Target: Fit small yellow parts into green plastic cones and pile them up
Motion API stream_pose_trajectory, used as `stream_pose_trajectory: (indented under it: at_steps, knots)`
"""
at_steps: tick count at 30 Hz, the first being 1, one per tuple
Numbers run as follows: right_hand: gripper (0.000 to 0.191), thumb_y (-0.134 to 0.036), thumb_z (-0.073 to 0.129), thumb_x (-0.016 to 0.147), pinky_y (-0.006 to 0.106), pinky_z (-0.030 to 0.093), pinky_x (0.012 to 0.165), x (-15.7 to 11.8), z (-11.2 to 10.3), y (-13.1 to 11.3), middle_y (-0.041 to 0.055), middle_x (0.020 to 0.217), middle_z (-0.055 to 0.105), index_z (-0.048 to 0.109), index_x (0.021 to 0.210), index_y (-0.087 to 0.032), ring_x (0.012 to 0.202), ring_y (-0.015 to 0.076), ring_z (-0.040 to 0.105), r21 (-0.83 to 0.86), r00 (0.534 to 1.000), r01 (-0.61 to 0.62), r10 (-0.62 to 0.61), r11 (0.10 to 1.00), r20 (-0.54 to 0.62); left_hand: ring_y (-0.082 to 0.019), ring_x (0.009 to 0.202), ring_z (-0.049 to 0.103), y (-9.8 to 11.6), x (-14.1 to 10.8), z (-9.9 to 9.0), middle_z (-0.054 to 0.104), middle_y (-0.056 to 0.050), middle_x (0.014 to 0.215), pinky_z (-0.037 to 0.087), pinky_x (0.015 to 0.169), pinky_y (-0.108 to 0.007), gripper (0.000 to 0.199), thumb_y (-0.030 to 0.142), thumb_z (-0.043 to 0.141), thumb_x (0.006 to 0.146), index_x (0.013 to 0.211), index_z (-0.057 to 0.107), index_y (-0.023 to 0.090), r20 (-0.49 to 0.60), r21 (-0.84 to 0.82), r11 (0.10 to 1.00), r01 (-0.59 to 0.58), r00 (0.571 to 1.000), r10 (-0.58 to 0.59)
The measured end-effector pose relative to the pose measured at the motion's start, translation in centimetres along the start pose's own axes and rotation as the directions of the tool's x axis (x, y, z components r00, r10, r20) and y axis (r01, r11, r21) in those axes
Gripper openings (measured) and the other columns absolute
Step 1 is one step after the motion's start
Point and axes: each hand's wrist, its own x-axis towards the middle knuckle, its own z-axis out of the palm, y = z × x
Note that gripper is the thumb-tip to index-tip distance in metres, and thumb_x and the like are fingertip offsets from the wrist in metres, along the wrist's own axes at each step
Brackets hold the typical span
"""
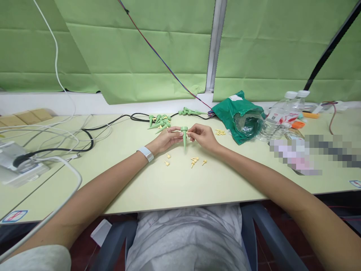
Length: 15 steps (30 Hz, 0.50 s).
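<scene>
My left hand [166, 139] pinching a pale peg [176, 131], my right hand [202, 136] pinching a green spike [184, 140]: a slack grip could drop either.

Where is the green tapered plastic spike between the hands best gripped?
Grip it at the wide top of the green tapered plastic spike, coming from the side as the right hand does. The top is its thickest part, while the body narrows to a point that hangs down toward the table.
</scene>
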Motion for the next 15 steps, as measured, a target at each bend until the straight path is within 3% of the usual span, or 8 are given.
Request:
stream_pose_trajectory:
  at_steps: [3,6,11,15]
  knots:
    - [0.039,-0.054,0.085,0.072,0.030,0.057,0.058,0.40,0.34,-0.11,0.0018,0.065,0.070,0.069,0.079,-0.019,0.058,0.0160,0.066,0.164,0.993,-0.109,0.114,0.980,-0.021,-0.020,0.086,0.073,0.14,-0.12,0.19,0.077,-0.006,0.086,0.057,0.094,-0.040,0.032,0.019,0.094,0.065,0.089,0.075,0.014,0.047,0.060,0.995,-0.081,0.996,0.078]
    - [0.043,-0.055,0.088,0.067,0.030,0.058,0.056,0.44,0.55,-0.25,0.0020,0.065,0.070,0.069,0.078,-0.018,0.057,0.0156,0.066,0.224,0.988,-0.144,0.154,0.964,-0.025,-0.020,0.086,0.073,0.22,-0.29,0.48,0.077,-0.007,0.088,0.057,0.093,-0.041,0.034,0.021,0.095,0.063,0.090,0.076,0.014,0.049,0.080,0.990,-0.119,0.992,0.116]
    - [0.039,-0.054,0.085,0.073,0.029,0.057,0.057,-0.22,0.52,-0.22,0.0011,0.064,0.069,0.067,0.077,-0.019,0.057,0.0149,0.065,0.138,0.994,-0.095,0.100,0.986,-0.032,-0.020,0.084,0.074,0.14,-0.54,0.52,0.077,-0.008,0.089,0.059,0.090,-0.039,0.033,0.019,0.094,0.065,0.090,0.075,0.013,0.040,0.084,0.995,-0.050,0.998,0.046]
    - [0.037,-0.053,0.081,0.078,0.029,0.056,0.059,-0.42,0.44,-0.23,0.0007,0.066,0.068,0.067,0.078,-0.020,0.059,0.0153,0.066,0.079,0.999,-0.048,0.049,0.996,-0.009,-0.018,0.082,0.074,-0.25,-0.37,0.24,0.075,-0.005,0.081,0.060,0.087,-0.034,0.030,0.012,0.093,0.065,0.085,0.071,0.014,0.011,-0.018,1.000,0.015,1.000,-0.015]
